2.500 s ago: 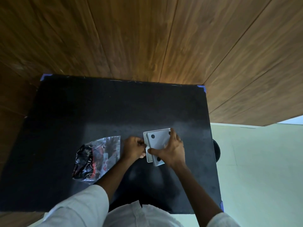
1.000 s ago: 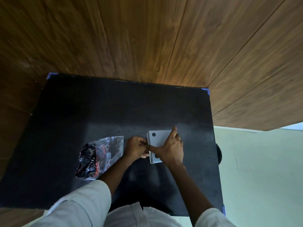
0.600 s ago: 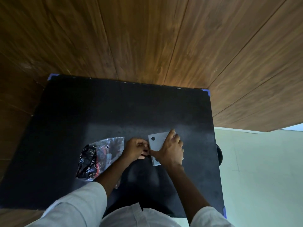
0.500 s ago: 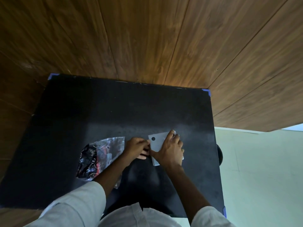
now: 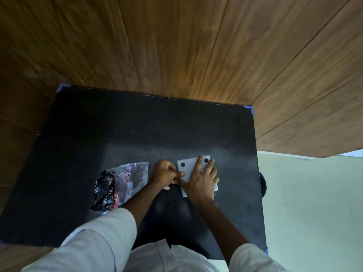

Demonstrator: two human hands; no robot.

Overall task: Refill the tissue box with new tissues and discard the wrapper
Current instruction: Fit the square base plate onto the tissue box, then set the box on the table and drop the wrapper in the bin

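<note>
A flat grey tissue box (image 5: pixel 189 168) with two black dots on its upper face lies on the black table (image 5: pixel 137 134), right of the middle. My right hand (image 5: pixel 202 180) presses flat on top of it with fingers spread. My left hand (image 5: pixel 166 174) is curled at the box's left edge, fingertips pinching there beside my right thumb. What it pinches is hidden. An empty clear plastic wrapper (image 5: pixel 119 185) with black and red print lies on the table to the left of my left hand.
Wood-panelled walls (image 5: pixel 176 46) close in behind and left of the table. A pale floor (image 5: pixel 314 203) lies to the right, with a dark round object (image 5: pixel 262 185) just past the table's right edge. Blue tape marks the table corners.
The box's top panel, offset and raised 2.5 s ago, now lies flat under my right hand. Both hands stay at the box, and the second black dot shows again.
</note>
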